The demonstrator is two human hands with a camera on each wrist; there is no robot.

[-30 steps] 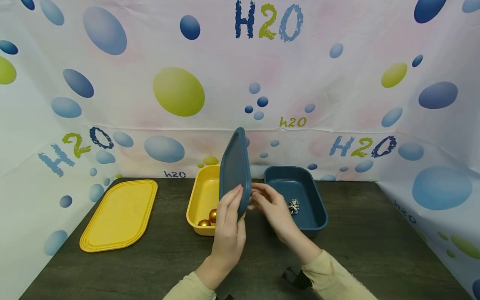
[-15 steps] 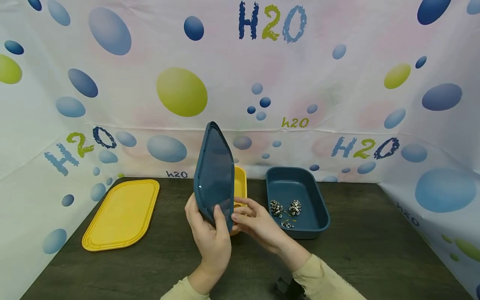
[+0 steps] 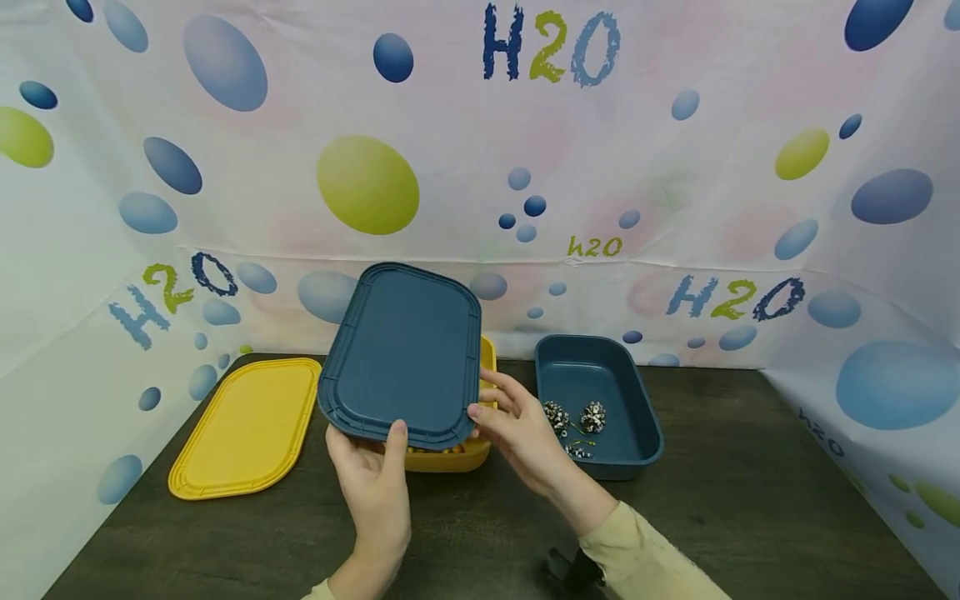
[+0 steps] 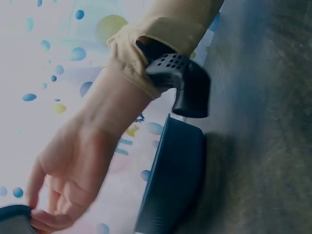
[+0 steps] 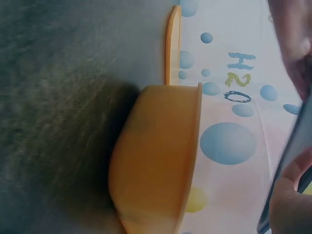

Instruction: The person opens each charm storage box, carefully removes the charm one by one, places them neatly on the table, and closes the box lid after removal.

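Observation:
A blue rectangular lid (image 3: 408, 354) is held up, tilted, over the yellow box (image 3: 487, 358) and covers most of it in the head view. My left hand (image 3: 375, 487) grips its near left edge, thumb on top. My right hand (image 3: 525, 433) pinches its right edge between thumb and fingers. In the left wrist view, the right hand (image 4: 75, 168) holds a corner of the lid (image 4: 15, 217). Both hands show partly beside the lid (image 5: 292, 141) in the right wrist view. Small golden things peek out under the lid, in the yellow box's near end.
A blue box (image 3: 637, 417) at the right holds silvery cone-like ornaments (image 3: 592, 417). A yellow lid (image 3: 247, 429) lies flat on the dark table (image 3: 480, 542) at the left. Behind rises a white dotted curtain (image 3: 450, 167). A black camera (image 3: 573, 575) hangs at the right wrist.
The blue lid has moved left and turned from nearly upright on edge to a flatter tilt, ridged face towards the head camera. Both hands moved left with it; the ornaments came into view.

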